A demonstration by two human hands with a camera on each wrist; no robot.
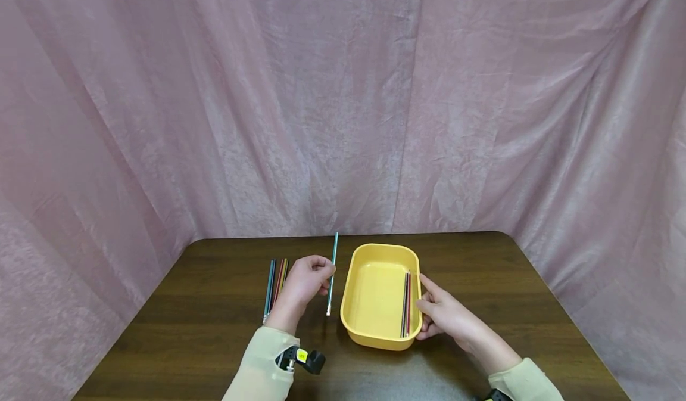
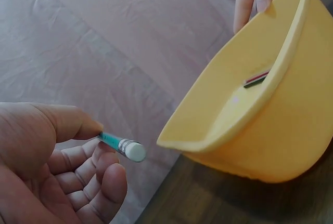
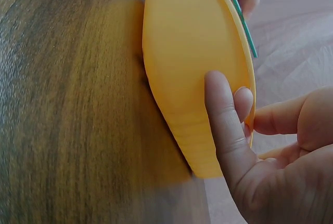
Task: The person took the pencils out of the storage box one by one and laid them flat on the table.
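My left hand (image 1: 308,279) pinches a teal pencil (image 1: 334,249) between thumb and fingertips, beside the left rim of a yellow plastic tub (image 1: 375,294). Its white eraser (image 2: 136,152) points down toward me and its other end stands up and away. At the tub's right side, my right hand (image 1: 447,316) holds the rim, with the thumb at the edge and fingers against the outer wall (image 3: 182,68). Inside, a few pencils (image 1: 409,305), dark and red, lie lengthwise along the right wall.
Several more pencils (image 1: 269,288) in blue, red and yellow lie side by side left of my left hand, partly hidden by it. Everything rests on a dark wooden table (image 1: 214,305). A pink curtain (image 1: 343,103) hangs behind the table's back edge.
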